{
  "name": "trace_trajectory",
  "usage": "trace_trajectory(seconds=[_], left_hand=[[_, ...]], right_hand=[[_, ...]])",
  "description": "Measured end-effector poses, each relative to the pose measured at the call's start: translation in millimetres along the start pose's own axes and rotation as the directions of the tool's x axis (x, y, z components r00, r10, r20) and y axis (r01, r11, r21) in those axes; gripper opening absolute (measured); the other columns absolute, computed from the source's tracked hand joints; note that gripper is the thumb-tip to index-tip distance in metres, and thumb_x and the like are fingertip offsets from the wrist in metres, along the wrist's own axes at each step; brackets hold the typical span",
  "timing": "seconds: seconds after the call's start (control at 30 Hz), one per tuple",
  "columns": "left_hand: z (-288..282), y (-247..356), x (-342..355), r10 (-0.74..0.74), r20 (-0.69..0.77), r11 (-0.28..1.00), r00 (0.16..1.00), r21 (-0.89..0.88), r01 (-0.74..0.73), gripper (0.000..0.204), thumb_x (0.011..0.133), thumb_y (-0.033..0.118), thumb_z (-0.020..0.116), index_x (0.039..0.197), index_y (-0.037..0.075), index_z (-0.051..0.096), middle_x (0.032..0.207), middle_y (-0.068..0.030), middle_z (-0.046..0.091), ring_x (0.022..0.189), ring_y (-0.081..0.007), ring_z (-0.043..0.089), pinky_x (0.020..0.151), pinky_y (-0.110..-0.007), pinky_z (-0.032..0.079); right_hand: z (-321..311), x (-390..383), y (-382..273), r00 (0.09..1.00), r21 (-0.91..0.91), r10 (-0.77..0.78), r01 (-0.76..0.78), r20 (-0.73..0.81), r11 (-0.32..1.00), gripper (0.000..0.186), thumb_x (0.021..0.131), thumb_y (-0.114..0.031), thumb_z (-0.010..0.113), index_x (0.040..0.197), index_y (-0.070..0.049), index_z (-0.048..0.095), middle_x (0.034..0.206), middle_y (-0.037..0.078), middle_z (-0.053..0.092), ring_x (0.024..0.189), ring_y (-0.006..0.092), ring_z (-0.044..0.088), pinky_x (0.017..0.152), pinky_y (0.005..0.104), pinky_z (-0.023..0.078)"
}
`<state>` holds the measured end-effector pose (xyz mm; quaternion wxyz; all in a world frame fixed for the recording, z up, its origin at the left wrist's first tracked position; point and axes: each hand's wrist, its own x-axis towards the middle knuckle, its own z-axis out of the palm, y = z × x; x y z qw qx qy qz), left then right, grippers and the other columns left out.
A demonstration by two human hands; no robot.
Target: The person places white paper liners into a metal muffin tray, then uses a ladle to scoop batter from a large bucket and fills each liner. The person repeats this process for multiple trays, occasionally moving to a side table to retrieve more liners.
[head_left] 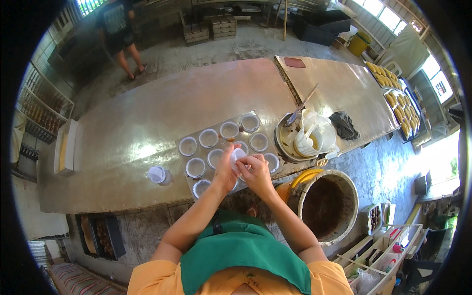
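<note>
A metal muffin tray (183,144) lies on the table in front of me, with white paper cupcake liners (208,138) standing in its cups. Above its middle, my left hand (226,169) holds a small white paper liner stack (238,154), its fingers curled around the side. My right hand (254,171) pinches at the stack's near edge with thumb and fingertips. How many liners are in the hands cannot be told. Another stack of liners (157,174) lies on its side left of the tray. My hands and forearms hide some cups in the near rows.
Right of the tray stands a metal bowl (280,140) with a white plastic pitcher (317,130) and a spatula (307,102). A black plastic bag (343,125) lies beyond. Below the table edge is a big batter-stained bucket (351,209). Bread trays (404,115) stand far right; a person (118,29) stands far left.
</note>
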<state>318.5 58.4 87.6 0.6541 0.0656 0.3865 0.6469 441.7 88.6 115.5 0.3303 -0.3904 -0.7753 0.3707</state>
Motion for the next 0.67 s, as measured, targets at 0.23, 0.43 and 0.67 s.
trace_trajectory(seconds=[0.23,0.43,0.67], left_hand=[[-1.9,-5.1,2.9,-0.021,-0.023,0.998,1.0,0.064,0.022,0.039,0.093,0.045,0.054,0.118,0.015,0.05,0.093,-0.0012,0.058,0.083,-0.0133,0.06,0.063,-0.027,0.046],[6.2,-12.7,0.4,0.017,-0.034,0.995,0.999,0.104,-0.013,0.036,0.092,0.04,0.056,0.118,0.017,0.05,0.101,-0.0011,0.055,0.088,-0.0131,0.058,0.065,-0.028,0.045],[8.7,-14.1,0.1,0.041,-0.079,0.997,0.996,0.064,-0.036,0.038,0.093,0.041,0.055,0.121,0.017,0.048,0.105,-0.0016,0.056,0.093,-0.0151,0.058,0.071,-0.033,0.049]], right_hand=[[-0.9,-2.6,6.5,0.992,0.125,0.123,-0.12,-0.02,0.985,0.017,0.082,-0.015,0.065,0.091,-0.001,0.068,0.08,0.014,0.064,0.076,0.0221,0.057,0.065,0.0306,0.049],[-2.1,-6.9,7.3,0.965,0.337,0.261,-0.252,0.019,0.907,0.02,0.085,-0.009,0.065,0.102,0.001,0.061,0.082,0.006,0.066,0.075,0.0116,0.059,0.068,0.0249,0.046],[-12.6,-3.3,6.1,0.93,0.594,0.35,-0.343,0.109,0.728,0.036,0.084,-0.008,0.069,0.115,-0.004,0.052,0.083,0.007,0.067,0.079,0.01,0.061,0.071,0.0231,0.048]])
